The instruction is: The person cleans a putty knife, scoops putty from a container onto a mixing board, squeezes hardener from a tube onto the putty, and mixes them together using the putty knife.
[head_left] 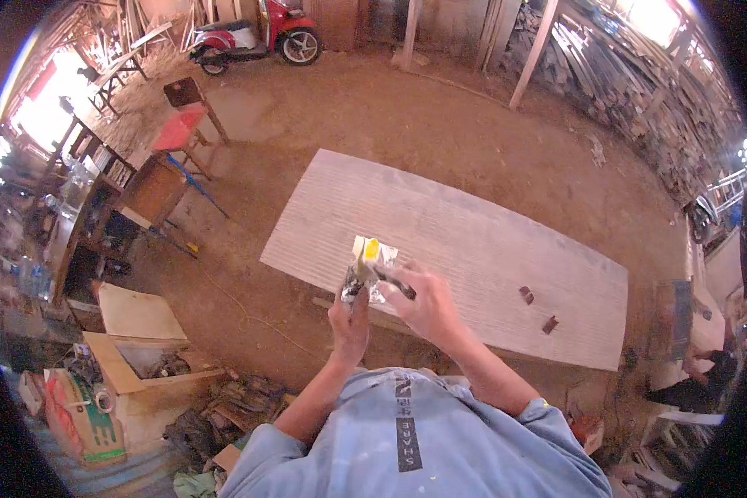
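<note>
A shiny silver foil packet (350, 288) with a yellow patch (372, 249) is held up in front of my body, over the near edge of a long pale ribbed board (440, 224). My left hand (350, 325) grips it from below, thumb and fingers closed around its lower part. From the right, my right hand (427, 305) reaches to the packet's side, thumb and fingers bent in on it. Something dark shows between those fingers, too small to name. Two small reddish-brown pieces (526, 295) (549, 324) lie on the board to the right.
On the left stand a chair with a red seat (179, 129), a wooden workbench and an open cardboard box (153, 378). A red scooter (261, 37) is parked at the back. Stacked timber (614, 91) fills the back right. A thin cord (249, 315) runs over the dirt floor.
</note>
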The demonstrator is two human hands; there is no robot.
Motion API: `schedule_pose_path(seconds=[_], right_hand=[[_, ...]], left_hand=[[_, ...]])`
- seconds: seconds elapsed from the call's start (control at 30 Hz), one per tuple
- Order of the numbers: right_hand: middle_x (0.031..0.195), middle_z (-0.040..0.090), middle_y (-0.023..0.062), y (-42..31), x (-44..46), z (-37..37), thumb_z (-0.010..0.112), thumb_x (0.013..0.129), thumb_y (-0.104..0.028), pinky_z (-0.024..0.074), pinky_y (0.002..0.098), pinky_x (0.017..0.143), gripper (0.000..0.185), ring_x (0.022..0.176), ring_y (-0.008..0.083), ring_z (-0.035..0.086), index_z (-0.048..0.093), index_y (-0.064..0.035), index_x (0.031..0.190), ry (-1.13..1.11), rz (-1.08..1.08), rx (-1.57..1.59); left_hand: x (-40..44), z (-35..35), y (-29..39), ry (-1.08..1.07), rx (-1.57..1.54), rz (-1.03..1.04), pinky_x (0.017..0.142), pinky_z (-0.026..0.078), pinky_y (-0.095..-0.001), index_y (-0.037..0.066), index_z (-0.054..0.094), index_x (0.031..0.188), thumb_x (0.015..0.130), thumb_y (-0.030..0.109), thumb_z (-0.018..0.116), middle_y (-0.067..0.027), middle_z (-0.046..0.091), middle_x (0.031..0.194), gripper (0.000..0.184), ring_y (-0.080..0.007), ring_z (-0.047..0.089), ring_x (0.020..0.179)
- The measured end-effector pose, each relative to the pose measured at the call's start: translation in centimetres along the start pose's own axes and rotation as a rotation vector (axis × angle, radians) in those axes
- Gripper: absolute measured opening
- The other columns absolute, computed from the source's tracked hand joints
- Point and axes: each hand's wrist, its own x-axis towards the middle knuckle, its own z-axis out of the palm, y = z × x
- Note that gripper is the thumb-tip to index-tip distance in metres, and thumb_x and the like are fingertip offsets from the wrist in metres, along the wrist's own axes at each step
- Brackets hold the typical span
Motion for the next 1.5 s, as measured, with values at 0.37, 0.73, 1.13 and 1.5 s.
schedule_pose_path(seconds=[0.37,0.73,1.13,1.5], right_hand=[[0.127,0.065,0.0102,3.3,1.5,-9.0,0.07,0.086,-0.007,0.0424,0.0358,0.106,0.042,0.121,0.0219,0.058,0.063,-0.0026,0.127,-0.265,-0.056,0.251],[0.139,0.058,0.0124,3.9,1.1,-4.2,0.064,0.092,-0.005,0.0399,0.0404,0.11,0.039,0.13,0.0256,0.052,0.062,-0.0027,0.13,-0.286,-0.2,0.596],[0.131,0.062,0.0147,4.2,-0.6,-5.3,0.069,0.084,0.004,0.0476,0.0388,0.1,0.041,0.118,0.0312,0.06,0.068,-0.0065,0.124,-0.126,-0.246,0.207],[0.133,0.062,0.0109,0.9,-3.3,-1.8,0.06,0.099,-0.02,0.0481,0.0353,0.098,0.039,0.118,0.0193,0.059,0.059,-0.0152,0.138,0.027,0.1,0.552]], left_hand=[[0.4,-1.2,-1.4,-0.299,-0.971,-0.611,0.082,0.058,-0.0363,0.0,0.063,0.118,0.092,0.021,0.066,-0.0072,0.072,0.099,0.033,-0.0186,0.07,0.09],[0.2,-2.2,2.6,-0.334,-1.166,-0.614,0.091,0.056,-0.0384,-0.004,0.058,0.121,0.091,0.016,0.061,-0.0147,0.069,0.111,0.037,-0.0241,0.07,0.098],[-0.1,-3.5,-0.2,-0.263,-1.031,-0.618,0.092,0.054,-0.0395,0.0,0.054,0.127,0.09,0.01,0.061,-0.0135,0.067,0.115,0.039,-0.0242,0.066,0.105],[3.0,-6.5,5.0,-0.439,-0.926,-0.643,0.101,0.05,-0.0448,-0.002,0.044,0.138,0.085,0.013,0.062,-0.0147,0.059,0.129,0.058,-0.0277,0.06,0.116]])
